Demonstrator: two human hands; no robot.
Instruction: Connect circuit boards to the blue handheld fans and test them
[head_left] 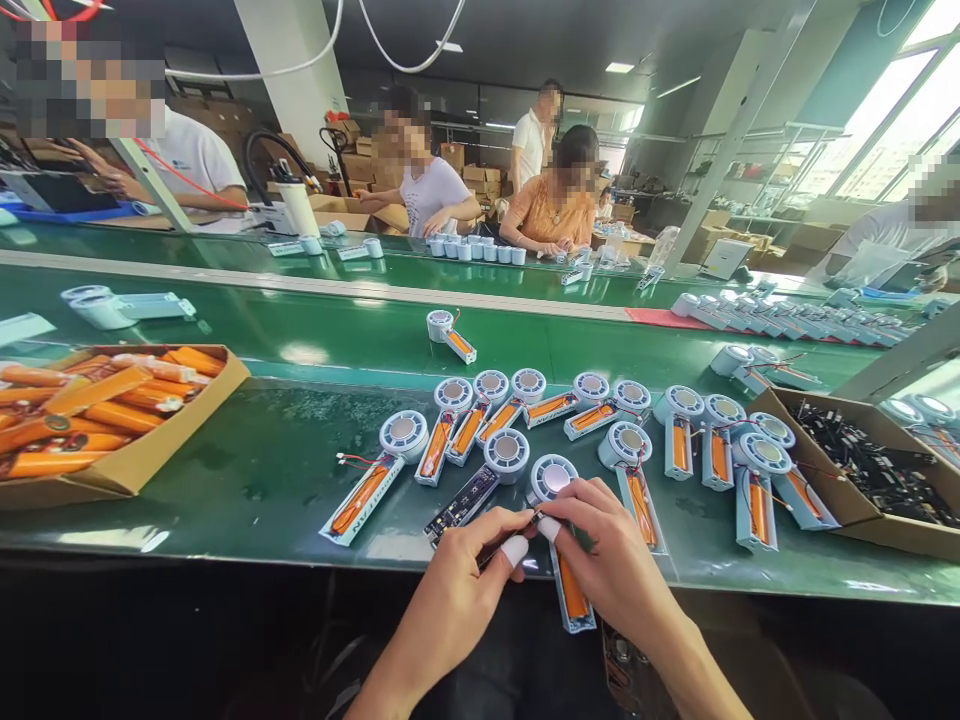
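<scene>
My left hand point(480, 565) and my right hand point(600, 535) meet near the bench's front edge, thumbs and fingers pinched. Between them is a small dark part point(537, 517), mostly hidden by the fingers; it looks like a circuit board. Right under my hands lies a white unit with a round head point(553, 478) and an orange battery point(574, 590) in its handle, which juts over the edge. Left of it, another round-headed unit point(506, 455) has a black circuit board point(463, 505) along its handle. White covers sit on both my thumbs.
Several similar units point(403, 435) lie around my hands. At the left stands a carton point(187, 410) of orange batteries, at the right a carton point(832, 470) of black boards. Behind runs a green belt point(337, 335); people point(442, 195) work beyond it.
</scene>
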